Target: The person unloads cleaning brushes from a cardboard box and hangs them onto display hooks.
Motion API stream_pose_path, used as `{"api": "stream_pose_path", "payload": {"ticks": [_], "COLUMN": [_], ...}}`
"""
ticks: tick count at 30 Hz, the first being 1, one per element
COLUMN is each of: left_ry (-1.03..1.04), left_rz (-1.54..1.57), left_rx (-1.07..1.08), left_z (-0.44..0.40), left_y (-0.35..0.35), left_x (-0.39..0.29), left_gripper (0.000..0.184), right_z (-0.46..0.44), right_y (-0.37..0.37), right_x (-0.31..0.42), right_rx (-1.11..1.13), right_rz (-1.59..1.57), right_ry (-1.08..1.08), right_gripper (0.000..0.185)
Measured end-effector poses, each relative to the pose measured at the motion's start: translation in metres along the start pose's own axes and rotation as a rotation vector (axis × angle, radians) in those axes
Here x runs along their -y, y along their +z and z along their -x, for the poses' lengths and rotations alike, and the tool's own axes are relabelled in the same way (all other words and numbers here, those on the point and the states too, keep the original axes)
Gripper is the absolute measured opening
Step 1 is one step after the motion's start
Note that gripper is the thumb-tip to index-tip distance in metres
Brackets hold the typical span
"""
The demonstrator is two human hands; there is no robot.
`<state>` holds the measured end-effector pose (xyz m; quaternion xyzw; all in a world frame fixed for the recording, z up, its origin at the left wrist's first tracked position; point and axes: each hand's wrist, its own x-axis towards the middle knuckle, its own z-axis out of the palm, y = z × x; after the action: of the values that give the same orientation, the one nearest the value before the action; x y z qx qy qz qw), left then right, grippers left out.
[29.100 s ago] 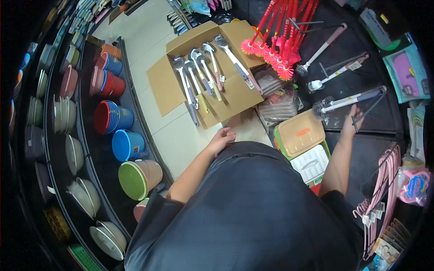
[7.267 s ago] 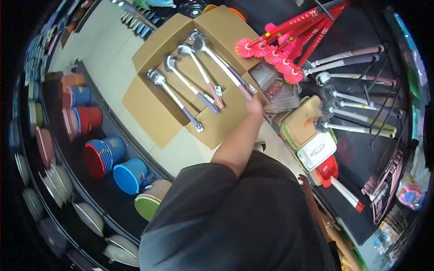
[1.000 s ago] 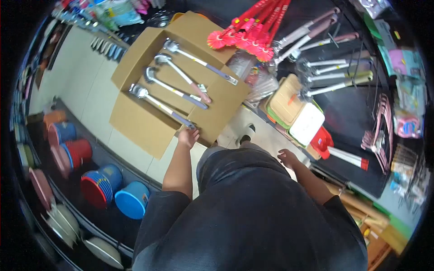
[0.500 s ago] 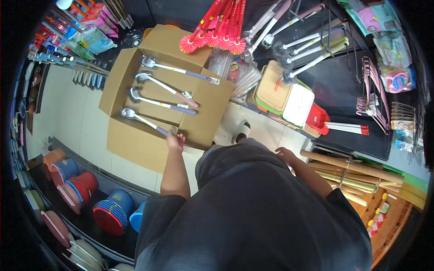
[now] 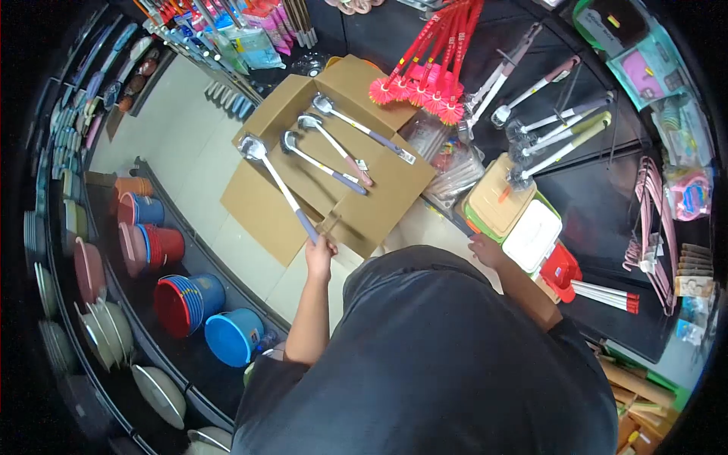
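My left hand (image 5: 321,256) is closed round the purple handle end of a long white brush (image 5: 276,182). The brush is raised, its wrapped head over the left side of an open cardboard box (image 5: 394,178). Three more brushes rest in the box: one with a dark head (image 5: 322,167), one with a pink handle (image 5: 334,144) and one with a purple grip (image 5: 364,129). Beside my body, near the plastic storage boxes, is my right hand (image 5: 485,249); its fingers are curled, and whether it holds anything is too small to tell.
Red brushes (image 5: 425,76) hang behind the box. More white-handled brushes (image 5: 561,125) hang on the right rack, above lidded storage boxes (image 5: 533,235) and a red dustpan (image 5: 560,271). Pink hangers (image 5: 654,235) are at far right. Buckets (image 5: 233,336) line the left shelf.
The brush in my left hand has been lifted from the box's left side and moved up. The camera view has shifted, and the other three brushes still lie in the box.
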<state>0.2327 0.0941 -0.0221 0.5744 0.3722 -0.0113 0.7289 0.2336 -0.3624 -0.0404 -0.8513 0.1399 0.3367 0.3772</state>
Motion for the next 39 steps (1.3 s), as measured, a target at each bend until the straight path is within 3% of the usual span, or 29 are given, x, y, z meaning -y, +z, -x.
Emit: {"api": "stream_pose_path", "payload": {"ticks": [5,9,10,12,15,17,19,23,24,26,28,30,32,34,35,36,38,39], "left_ry": [-0.126,-0.324,-0.395,-0.440,-0.636,-0.639,-0.630,-0.574,-0.579,-0.468,-0.452,-0.136,0.015,0.348,0.472,0.469,0.859,0.832], "left_rz": [0.183,0.443,0.531,0.522,0.443,0.359,0.215,0.122,0.116,-0.033,-0.081,-0.276,-0.232,-0.184,-0.242,-0.247,-0.393,-0.461], "left_rx": [0.208,0.475,0.570,0.608,0.793,0.855,0.917,1.085,1.085,1.178,1.198,0.861,0.841,0.830,0.912,0.915,0.963,0.914], "left_z": [0.085,0.134,0.147,0.168,0.191,0.210,0.233,0.253,0.255,0.259,0.258,0.258,0.233,0.234,0.234,0.234,0.232,0.230], "left_y": [0.056,0.107,0.121,0.148,0.184,0.205,0.227,0.256,0.260,0.271,0.280,0.291,0.291,0.297,0.295,0.298,0.308,0.310], "left_x": [-0.043,-0.070,-0.076,-0.075,-0.061,-0.057,-0.063,-0.052,-0.049,-0.049,-0.046,-0.042,-0.034,-0.036,-0.045,-0.052,-0.065,-0.069], "left_gripper": [0.016,0.022,0.022,0.025,0.028,0.029,0.036,0.043,0.043,0.054,0.060,0.056,0.027,0.017,0.030,0.030,0.040,0.038], "right_z": [-0.013,0.001,0.019,0.055,0.087,0.093,0.091,0.096,0.101,0.106,0.106,0.126,0.133,0.130,0.125,0.119,0.103,0.098], "right_y": [-0.018,-0.039,-0.050,-0.070,-0.085,-0.089,-0.086,-0.084,-0.087,-0.095,-0.107,-0.122,-0.132,-0.137,-0.136,-0.132,-0.120,-0.116], "right_x": [0.012,0.055,0.078,0.119,0.142,0.136,0.117,0.077,0.070,0.060,0.054,0.060,0.061,0.063,0.062,0.059,0.055,0.057], "right_rx": [0.006,-0.075,-0.046,-0.036,-0.047,-0.038,-0.119,-0.253,-0.268,-0.290,-0.391,-0.385,-0.414,-0.437,-0.413,-0.386,-0.424,-0.407], "right_rz": [-0.244,-0.152,-0.165,-0.168,-0.162,-0.167,-0.008,-0.070,-0.163,-0.262,-0.220,-0.219,-0.301,-0.342,-0.337,-0.332,-0.259,-0.275], "right_ry": [-0.218,-0.615,-0.593,-0.629,-0.776,-0.861,-1.139,-1.106,-0.988,-0.864,-1.073,-1.003,-0.916,-0.878,-0.872,-0.863,-0.909,-0.907], "right_gripper": [0.035,0.035,0.036,0.038,0.043,0.047,0.049,0.045,0.043,0.041,0.036,0.035,0.035,0.035,0.039,0.044,0.042,0.040]}}
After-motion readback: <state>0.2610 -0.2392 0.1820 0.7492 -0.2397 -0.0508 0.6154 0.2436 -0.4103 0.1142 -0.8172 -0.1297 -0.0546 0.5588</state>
